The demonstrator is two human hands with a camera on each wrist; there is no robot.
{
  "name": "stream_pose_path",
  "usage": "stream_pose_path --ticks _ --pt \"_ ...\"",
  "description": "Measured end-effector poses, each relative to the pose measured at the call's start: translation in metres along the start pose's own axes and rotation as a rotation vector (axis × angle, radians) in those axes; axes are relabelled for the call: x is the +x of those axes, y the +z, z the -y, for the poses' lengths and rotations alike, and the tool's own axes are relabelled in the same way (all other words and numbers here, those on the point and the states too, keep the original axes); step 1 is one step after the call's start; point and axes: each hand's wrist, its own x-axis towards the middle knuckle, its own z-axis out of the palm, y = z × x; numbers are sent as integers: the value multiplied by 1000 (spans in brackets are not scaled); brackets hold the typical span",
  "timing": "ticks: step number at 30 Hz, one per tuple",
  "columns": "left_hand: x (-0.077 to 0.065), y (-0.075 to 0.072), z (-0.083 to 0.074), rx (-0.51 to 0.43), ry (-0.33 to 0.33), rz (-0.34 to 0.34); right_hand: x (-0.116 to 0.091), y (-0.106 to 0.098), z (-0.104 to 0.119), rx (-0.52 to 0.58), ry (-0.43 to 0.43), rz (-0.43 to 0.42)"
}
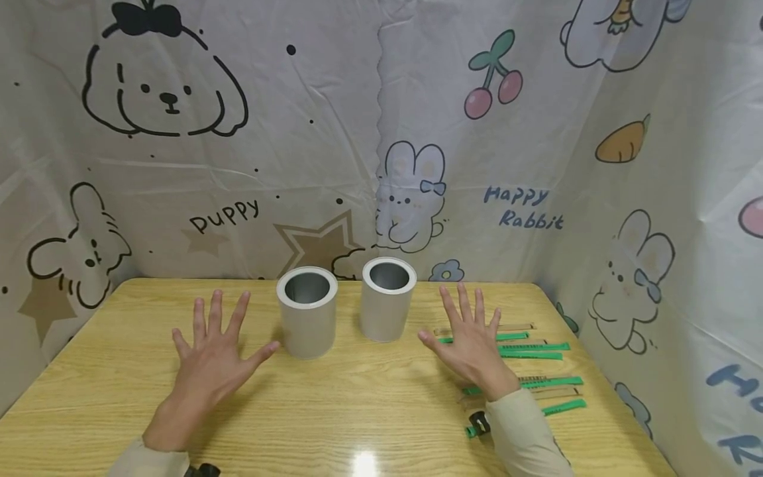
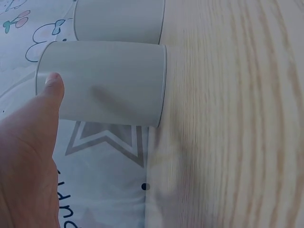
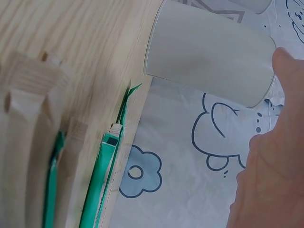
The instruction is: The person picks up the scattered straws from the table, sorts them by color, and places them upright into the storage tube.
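Note:
My left hand (image 1: 208,361) has its fingers spread, palm down over the left half of the table, holding nothing. Its thumb points at the left of two pale grey cylindrical canisters (image 1: 308,330); in the left wrist view the thumb overlaps that canister (image 2: 104,83). On the other side, my right hand (image 1: 471,341) is likewise spread and bare, its thumb toward the right canister (image 1: 384,315). Both canisters stand upright with open tops and dark insides. Beneath and beside the right hand lie several slim stick packets, some green (image 1: 530,356), some brown (image 1: 557,393), partly hidden by the hand and sleeve.
The wood-grain table (image 1: 334,411) runs back to a hanging cloth (image 1: 334,132) printed with cartoon animals, which also lines both sides. The packets lie in two groups along the table's right side. A black strap piece (image 1: 479,423) shows at the right wrist.

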Motion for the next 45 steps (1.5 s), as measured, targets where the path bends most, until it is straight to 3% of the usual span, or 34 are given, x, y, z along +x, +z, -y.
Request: stream_pose_path --ticks 13,21,31,39,45 --pt "3 0 -1 -52 33 18 1 -1 3 46 -28 13" --pt "7 1 -7 -164 13 103 2 -4 -1 77 -18 12" --pt "22 10 -12 -387 19 185 8 -5 -13 158 -2 82" --pt "36 24 -8 -627 -29 339 13 -9 -23 158 -13 169" --pt "44 32 -6 -667 -36 364 19 -16 -33 218 -72 239"
